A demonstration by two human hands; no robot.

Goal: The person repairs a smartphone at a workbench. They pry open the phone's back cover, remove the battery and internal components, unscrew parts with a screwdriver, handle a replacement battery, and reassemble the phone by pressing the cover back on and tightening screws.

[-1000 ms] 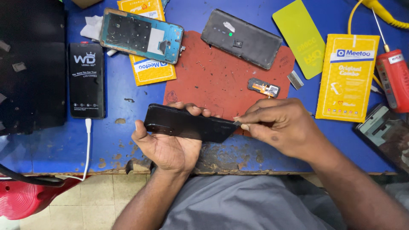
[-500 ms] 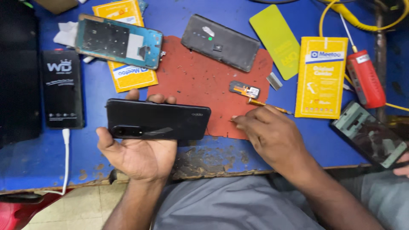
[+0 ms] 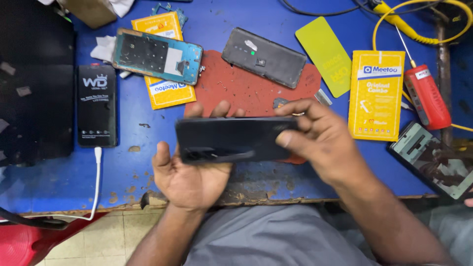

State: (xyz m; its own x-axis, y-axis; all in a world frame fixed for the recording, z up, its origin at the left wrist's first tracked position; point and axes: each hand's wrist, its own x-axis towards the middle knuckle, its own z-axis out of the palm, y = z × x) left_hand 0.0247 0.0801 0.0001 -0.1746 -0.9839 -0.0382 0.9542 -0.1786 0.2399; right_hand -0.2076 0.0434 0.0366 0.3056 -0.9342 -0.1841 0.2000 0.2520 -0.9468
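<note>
Left hand (image 3: pixel 189 172) and right hand (image 3: pixel 315 135) both clasp a flat, glossy black phone (image 3: pixel 231 139).

Left hand (image 3: pixel 189 172) palm up, low centre, forearm running in from 6 o'clock. Fingers curled up and over from below, tips showing at 12 o'clock of the palm, thumb (image 3: pixel 161 156) out at 9 o'clock. Cradling, loaded from underneath. Right hand (image 3: pixel 320 140) at 3 o'clock of the left, back of hand to camera, forearm coming in from 5 o'clock. Index finger stretched toward 10 o'clock, thumb pressed in toward 9 o'clock, a pinch between the two. Remaining fingers tucked underneath, not visible. Both wrists bare, bent slightly inward.
</note>
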